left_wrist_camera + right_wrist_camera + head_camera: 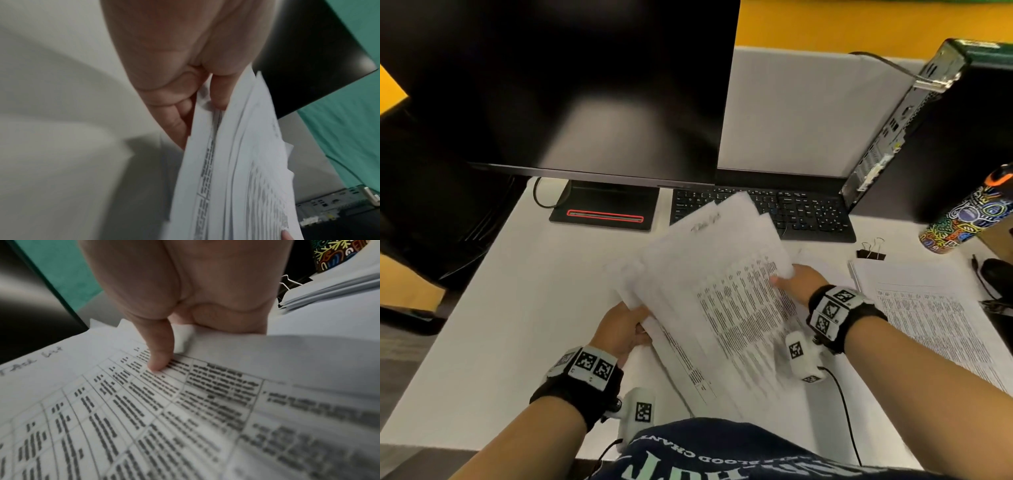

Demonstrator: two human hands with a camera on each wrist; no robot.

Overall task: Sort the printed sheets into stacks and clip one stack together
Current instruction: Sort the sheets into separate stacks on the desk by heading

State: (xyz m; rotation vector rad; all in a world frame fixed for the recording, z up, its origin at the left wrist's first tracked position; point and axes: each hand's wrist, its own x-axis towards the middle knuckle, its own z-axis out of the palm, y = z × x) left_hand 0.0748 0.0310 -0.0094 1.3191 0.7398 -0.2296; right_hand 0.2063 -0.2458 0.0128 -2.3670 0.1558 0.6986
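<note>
A loose bundle of printed sheets (722,291) is held above the table (517,308), in front of the keyboard (808,212). The left hand (623,329) pinches its near-left edge; the right hand (796,282) pinches its right edge, thumb on top. Right of the bundle lie a second stack (935,308) and a binder clip (871,251).

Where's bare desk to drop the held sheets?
Left half of the desk, bordered by the monitor stand, the front edge and the left hand, is bare. The right side is crowded: stack, binder clip, bottle, keyboard. Both hands, right hand too, grip the sheets.
</note>
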